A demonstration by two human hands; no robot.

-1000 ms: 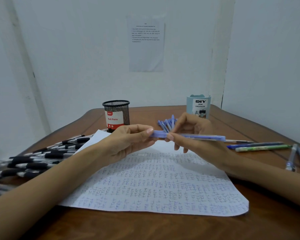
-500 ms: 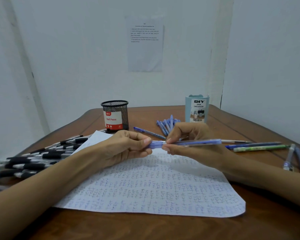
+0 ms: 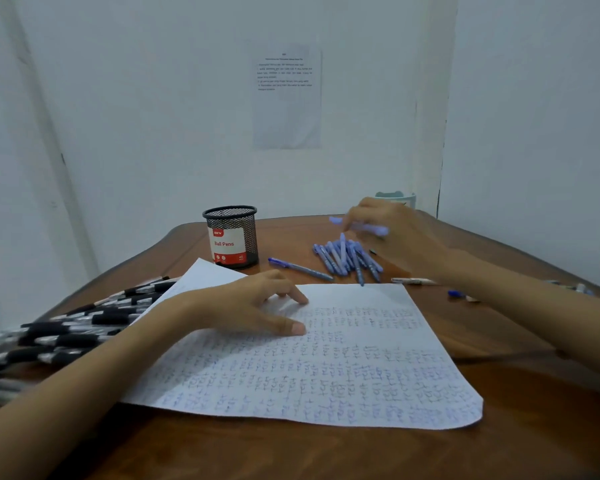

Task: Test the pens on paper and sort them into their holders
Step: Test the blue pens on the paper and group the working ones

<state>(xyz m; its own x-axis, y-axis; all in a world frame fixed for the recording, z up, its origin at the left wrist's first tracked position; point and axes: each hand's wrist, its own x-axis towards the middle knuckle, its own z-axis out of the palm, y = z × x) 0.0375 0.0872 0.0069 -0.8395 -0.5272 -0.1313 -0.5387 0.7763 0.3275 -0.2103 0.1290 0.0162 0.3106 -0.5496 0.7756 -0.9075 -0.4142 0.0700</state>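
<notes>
Many black-capped pens (image 3: 77,327) lie in a row along the left of the bench (image 3: 291,452), running out of the picture. Up front, the left hand (image 3: 253,308) rests on the scribbled paper (image 3: 326,368), fingers relaxed and spread, holding nothing. Over at the far side the right hand (image 3: 399,237) has its fingers curled round a pale blue pen (image 3: 364,228), just over the heap of blue pens (image 3: 347,259). One darker blue pen (image 3: 300,267) lies alone between that heap and the black mesh cup (image 3: 232,237) labelled "Ball Pens". The right hand blocks nearly all of the light blue holder (image 3: 394,195); only its rim peeks out. Blur smears the held pen, so its tip is hard to make out. A few loose pens (image 3: 568,287) sit half hidden past the right forearm. Brown wooden top, pale walls meeting in a corner, a printed sheet (image 3: 286,98) stuck up behind.
</notes>
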